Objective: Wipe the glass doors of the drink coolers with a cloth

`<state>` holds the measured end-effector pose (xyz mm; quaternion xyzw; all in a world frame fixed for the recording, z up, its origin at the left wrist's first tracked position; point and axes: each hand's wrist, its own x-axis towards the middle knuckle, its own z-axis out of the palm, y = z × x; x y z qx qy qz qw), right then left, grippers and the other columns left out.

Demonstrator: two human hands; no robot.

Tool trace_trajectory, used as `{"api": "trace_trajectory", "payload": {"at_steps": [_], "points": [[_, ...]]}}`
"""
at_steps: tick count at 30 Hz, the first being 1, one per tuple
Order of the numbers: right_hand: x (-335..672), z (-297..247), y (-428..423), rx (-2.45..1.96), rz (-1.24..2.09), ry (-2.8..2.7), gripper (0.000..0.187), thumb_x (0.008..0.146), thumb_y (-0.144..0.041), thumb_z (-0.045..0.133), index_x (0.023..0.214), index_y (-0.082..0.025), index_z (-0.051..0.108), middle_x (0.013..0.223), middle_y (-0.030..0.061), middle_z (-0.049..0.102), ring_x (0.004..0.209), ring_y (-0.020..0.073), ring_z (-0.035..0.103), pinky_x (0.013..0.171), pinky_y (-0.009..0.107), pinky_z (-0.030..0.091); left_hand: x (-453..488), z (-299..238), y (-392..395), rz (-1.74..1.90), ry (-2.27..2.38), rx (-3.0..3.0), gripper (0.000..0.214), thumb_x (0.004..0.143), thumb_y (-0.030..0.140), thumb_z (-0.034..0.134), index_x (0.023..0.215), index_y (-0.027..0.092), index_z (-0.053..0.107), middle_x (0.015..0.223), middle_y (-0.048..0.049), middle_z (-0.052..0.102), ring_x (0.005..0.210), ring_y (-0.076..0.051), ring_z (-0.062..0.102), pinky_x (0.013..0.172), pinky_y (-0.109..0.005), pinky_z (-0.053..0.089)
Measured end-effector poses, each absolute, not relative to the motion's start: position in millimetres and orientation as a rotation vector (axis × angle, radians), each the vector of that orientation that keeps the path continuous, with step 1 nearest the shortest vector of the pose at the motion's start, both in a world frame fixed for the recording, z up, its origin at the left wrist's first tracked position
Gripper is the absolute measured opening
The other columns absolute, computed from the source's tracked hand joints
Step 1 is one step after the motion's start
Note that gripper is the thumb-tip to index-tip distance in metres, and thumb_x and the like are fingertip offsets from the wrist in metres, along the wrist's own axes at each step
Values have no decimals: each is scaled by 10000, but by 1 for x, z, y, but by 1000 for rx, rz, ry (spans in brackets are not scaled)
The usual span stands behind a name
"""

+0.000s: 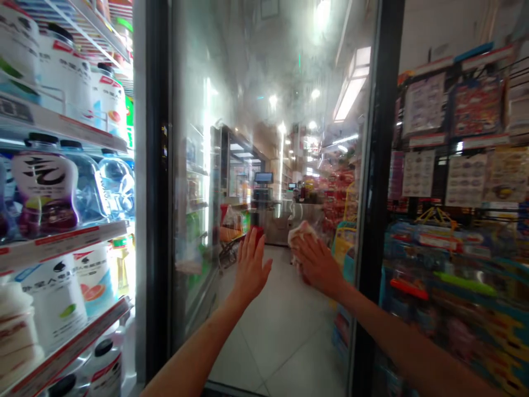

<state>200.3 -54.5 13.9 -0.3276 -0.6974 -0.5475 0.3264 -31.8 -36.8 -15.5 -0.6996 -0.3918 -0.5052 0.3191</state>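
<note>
- The left hand (250, 270) lies open and flat against the glass door (264, 110), its fingers spread, with nothing held in it.
- The right hand (318, 264) presses a crumpled white cloth (301, 237) to the same pane, its fingers curled over the bunched fabric. The cloth sits between palm and glass, so it is the only thing touching the pane on that side.
- The hands are apart but near each other, at about the same height on the pane.
- The flat left palm seems well placed to steady the door against the push from the right.
- Keeping the cloth under the whole palm should spread the pressure evenly.
- Pale streaks and haze cover the upper pane, so firm, even contact matters there.
- A black door frame (155, 165) edges the glass.
- To the left, bottles (43, 190) stand on a lit shelf (61, 242).
- A tiled floor (281, 336) lies below, and a crowded merchandise rack (454, 264) stands on the right.
</note>
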Motion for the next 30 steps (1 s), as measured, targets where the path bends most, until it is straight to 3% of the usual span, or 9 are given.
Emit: {"api": "trace_trajectory", "payload": {"at_steps": [2,7,14,20,23,26,30], "points": [[202,31,-52,-828,-1452,-1813,413,840,-202,410,1239,-215,519,1383,67,444,1374,223,203,1102,453,191,-40,-6,-32,-1368,-1049,-1805,586,834,276,468,1378,166,280,1489,-147,222,1394,-271,134,1093,-494,248],[189,106,-45,-966,-1241,-1361,467,845,-256,381,1296,-164,458,1451,133,319,1368,300,189,1055,562,201,-59,14,-24,-1442,-1096,-1757,585,830,297,478,1362,123,309,1478,-178,228,1378,-296,186,1089,-494,254],[121,55,-32,-601,-1452,-2044,438,835,-315,455,1255,-203,499,1379,63,448,1344,236,256,1102,456,179,-81,18,-22,-1443,-1223,-1728,600,830,309,481,1371,126,297,1487,-163,217,1383,-293,172,1089,-504,244],[121,124,-22,-852,-1266,-1632,429,886,-334,379,1275,-180,478,1441,104,344,1363,286,199,1086,555,135,-108,15,-18,-1416,-1354,-1700,599,805,280,499,1360,132,328,1492,-148,211,1381,-307,171,1091,-517,238],[106,103,-18,-760,-1308,-1766,403,880,-305,402,1253,-189,500,1426,81,375,1370,267,185,1097,524,146,-112,12,-21,-1383,-1416,-1719,603,800,266,502,1358,115,329,1491,-152,213,1381,-309,168,1093,-521,232],[92,62,-17,-495,-1470,-2042,354,875,-249,417,1204,-207,540,1352,41,479,1344,217,258,1105,448,187,-116,9,-24,-1348,-1439,-1735,595,802,263,500,1354,114,337,1486,-145,232,1380,-298,177,1099,-506,232],[83,87,-14,-623,-1394,-1931,384,876,-270,418,1240,-191,510,1379,76,446,1346,248,257,1095,500,185,-127,7,-22,-1335,-1449,-1690,590,806,281,496,1352,119,344,1480,-148,247,1377,-293,194,1095,-507,247]]}}
